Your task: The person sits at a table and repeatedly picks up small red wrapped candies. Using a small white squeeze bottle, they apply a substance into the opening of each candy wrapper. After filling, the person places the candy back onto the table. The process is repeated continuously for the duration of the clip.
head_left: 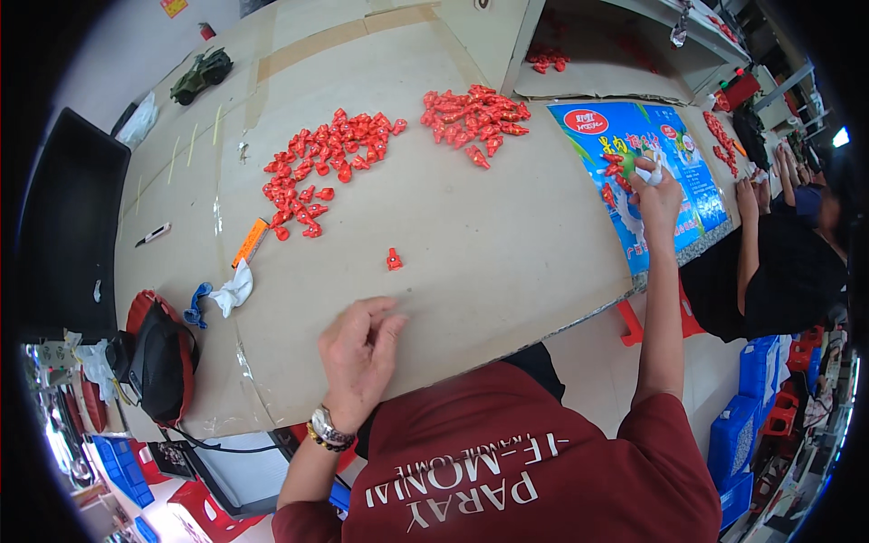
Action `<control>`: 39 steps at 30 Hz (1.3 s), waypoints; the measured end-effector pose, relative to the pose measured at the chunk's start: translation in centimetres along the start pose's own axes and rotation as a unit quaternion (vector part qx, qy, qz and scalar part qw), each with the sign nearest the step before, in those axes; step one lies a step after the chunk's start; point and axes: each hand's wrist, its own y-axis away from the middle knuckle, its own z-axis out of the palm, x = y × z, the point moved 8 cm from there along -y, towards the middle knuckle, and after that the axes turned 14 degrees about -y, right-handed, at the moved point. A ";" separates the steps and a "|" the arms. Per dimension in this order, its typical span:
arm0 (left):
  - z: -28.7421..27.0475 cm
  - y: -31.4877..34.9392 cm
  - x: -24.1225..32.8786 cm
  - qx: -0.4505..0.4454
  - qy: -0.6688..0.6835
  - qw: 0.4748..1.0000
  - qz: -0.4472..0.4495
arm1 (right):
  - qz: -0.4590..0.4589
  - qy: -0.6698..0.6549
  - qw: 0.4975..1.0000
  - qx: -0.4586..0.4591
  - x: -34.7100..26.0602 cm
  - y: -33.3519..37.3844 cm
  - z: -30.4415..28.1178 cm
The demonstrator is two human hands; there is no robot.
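Over the right part of the table, my right hand [660, 197] is bent above a blue printed sheet [697, 181], with white wrapping on its fingertips. Its fingers are drawn together beside a few small red pieces [614, 165] on the sheet; whatever they hold is hidden. My left hand [360, 346] hovers at the table's near edge, loosely curled, thumb and forefinger slightly apart and nothing seen between them. Just beyond it a single small red figure-like piece [394, 260] stands alone. Farther off are two heaps of similar pieces, a larger left heap [317, 163] and a right heap [471, 119].
On the left are an orange box cutter [251, 242], white cloth [233, 288], a blue strap [196, 305], a black-and-red bag [161, 359] and a black tray [68, 226]. A toy vehicle [201, 76] stands far left. A shelf [597, 77] rises behind the sheet. Another person [769, 253] sits at right.
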 end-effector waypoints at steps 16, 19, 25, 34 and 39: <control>8.9 -21.8 -2.4 -0.018 -0.336 0.918 0.208 | -0.139 -0.182 0.941 -0.250 -4.6 7.2 8.0; 8.6 -21.8 -2.6 -0.036 -0.300 0.930 0.210 | -0.053 -0.187 0.949 -0.249 -3.0 4.8 7.0; 6.9 -20.0 -3.2 0.004 -0.274 0.926 0.260 | -0.069 -0.203 0.964 -0.156 0.9 -0.7 3.8; 3.9 -16.4 -3.0 -0.066 -0.258 0.922 0.282 | 0.014 -0.314 0.927 -0.205 -2.3 1.8 8.2; 3.3 -15.4 -3.9 -0.057 -0.299 0.919 0.252 | -0.067 -0.034 0.941 -0.329 -4.9 5.4 12.5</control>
